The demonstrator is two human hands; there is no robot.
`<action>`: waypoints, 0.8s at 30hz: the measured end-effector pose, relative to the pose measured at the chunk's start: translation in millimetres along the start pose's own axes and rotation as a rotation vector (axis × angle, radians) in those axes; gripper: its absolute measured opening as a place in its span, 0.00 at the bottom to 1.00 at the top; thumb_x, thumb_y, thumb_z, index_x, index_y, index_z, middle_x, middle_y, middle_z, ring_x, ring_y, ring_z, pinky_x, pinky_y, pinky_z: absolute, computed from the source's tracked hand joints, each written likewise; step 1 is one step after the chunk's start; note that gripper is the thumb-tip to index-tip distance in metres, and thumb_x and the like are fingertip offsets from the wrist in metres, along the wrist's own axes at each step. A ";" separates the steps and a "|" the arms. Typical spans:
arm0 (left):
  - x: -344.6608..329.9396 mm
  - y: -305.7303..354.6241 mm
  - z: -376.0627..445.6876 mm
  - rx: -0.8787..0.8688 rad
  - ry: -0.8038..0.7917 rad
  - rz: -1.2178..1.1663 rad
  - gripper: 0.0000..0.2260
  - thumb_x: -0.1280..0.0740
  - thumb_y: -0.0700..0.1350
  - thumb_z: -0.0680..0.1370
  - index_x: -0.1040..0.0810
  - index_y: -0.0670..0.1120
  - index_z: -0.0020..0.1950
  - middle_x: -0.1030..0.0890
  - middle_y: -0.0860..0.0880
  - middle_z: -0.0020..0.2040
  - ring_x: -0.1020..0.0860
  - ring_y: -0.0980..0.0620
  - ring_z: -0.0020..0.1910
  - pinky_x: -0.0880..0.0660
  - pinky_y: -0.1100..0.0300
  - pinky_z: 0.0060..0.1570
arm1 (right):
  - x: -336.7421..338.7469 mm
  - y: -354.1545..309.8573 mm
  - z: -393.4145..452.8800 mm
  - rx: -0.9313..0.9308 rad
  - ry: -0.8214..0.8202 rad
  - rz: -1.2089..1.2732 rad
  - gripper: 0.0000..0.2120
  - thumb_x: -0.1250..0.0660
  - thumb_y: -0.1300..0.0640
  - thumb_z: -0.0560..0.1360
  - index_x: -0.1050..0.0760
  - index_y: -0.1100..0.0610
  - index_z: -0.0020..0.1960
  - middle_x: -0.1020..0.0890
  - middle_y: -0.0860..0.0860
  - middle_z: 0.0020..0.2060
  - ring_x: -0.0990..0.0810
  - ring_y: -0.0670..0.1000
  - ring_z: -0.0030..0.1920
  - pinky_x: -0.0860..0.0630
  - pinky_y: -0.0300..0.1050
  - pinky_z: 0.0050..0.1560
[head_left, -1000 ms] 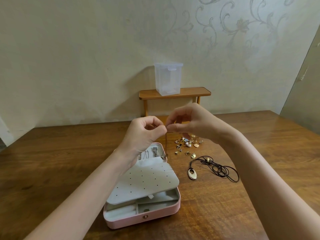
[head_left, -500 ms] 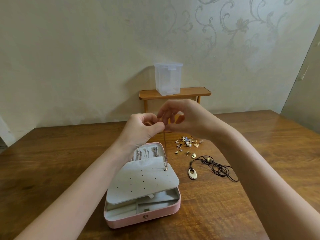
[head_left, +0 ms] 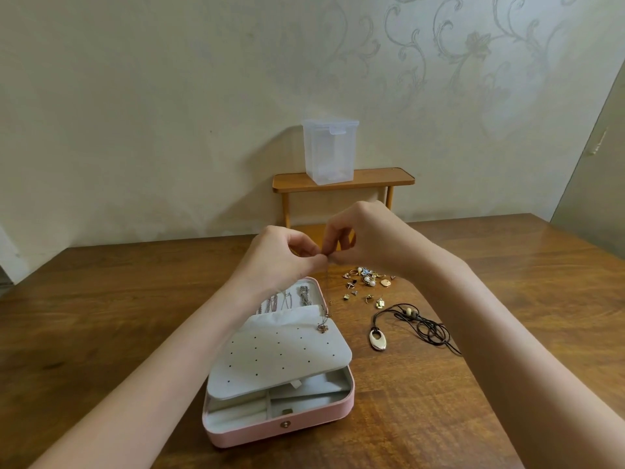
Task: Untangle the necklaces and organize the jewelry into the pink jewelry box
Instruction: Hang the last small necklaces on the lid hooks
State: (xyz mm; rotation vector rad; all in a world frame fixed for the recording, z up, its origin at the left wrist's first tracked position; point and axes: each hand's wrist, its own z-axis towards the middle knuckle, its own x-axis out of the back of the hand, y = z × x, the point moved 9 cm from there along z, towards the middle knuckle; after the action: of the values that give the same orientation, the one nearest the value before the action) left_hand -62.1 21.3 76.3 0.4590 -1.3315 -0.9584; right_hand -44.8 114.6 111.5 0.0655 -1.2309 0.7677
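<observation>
Landmark: the pink jewelry box (head_left: 280, 431) lies open on the worktop (head_left: 101, 316), its spotted grey panel (head_left: 280, 353) tipped up over the bare grey compartments at its front edge.
Left hand: the left hand (head_left: 280, 258) hovers above the back of the box, its grip pinched on the top end of a thin chain (head_left: 327, 289).
Chain: it hangs straight down from the fingertips past the box's back right corner; its small pendant (head_left: 322, 328) touches the top right corner of the panel.
Right hand: the right hand (head_left: 368, 242) meets the left just above the box's back edge, thumb and forefinger also pinched on the chain's top end, most likely working the clasp, which is too small to make out.
Done: several silvery chains (head_left: 287, 299) already hang in a row in the back part of the box, behind the panel.
Left, right of the box: a scatter of small earrings and charms (head_left: 367, 284) lies loose on the worktop beyond the box's back right corner; a black cord necklace (head_left: 419, 324) with an oval pendant lies bunched beside the box's right side.
Progress: roughly midway by my reading. The held chain, the cord necklace and all the small pieces are not yet stowed, and the panel's holes look unfilled.
</observation>
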 end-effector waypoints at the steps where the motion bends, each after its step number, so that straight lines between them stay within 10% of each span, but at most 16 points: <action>1: -0.8 -3.3 0.4 0.034 -0.002 -0.041 0.04 0.28 0.46 0.72 0.18 0.47 0.41 0.21 0.52 0.35 0.25 0.57 0.34 0.28 0.64 0.37 | 0.8 -3.1 0.7 0.014 0.000 -0.028 0.03 0.27 0.64 0.69 0.18 0.57 0.41 0.27 0.38 0.30 0.28 0.39 0.32 0.29 0.29 0.37; 12: -12.7 -34.9 -2.7 0.263 0.011 -0.523 0.11 0.31 0.39 0.73 0.24 0.46 0.30 0.29 0.52 0.26 0.31 0.55 0.28 0.30 0.62 0.35 | 5.1 -11.6 4.0 0.092 0.049 0.011 0.03 0.27 0.63 0.70 0.16 0.57 0.43 0.27 0.36 0.32 0.27 0.39 0.32 0.29 0.27 0.38; 24: 21.2 0.5 -2.5 -0.241 0.284 -0.132 0.07 0.28 0.39 0.67 0.23 0.49 0.33 0.23 0.49 0.33 0.27 0.56 0.32 0.31 0.66 0.32 | 3.8 12.7 4.8 0.016 0.174 0.411 0.08 0.27 0.63 0.70 0.20 0.55 0.48 0.18 0.48 0.40 0.20 0.48 0.42 0.22 0.43 0.45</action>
State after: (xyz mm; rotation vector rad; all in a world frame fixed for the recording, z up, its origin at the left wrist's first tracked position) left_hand -60.6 4.1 88.9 0.4809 -0.9255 -1.1029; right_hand -55.4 124.0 112.0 -0.2438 -1.0833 1.1146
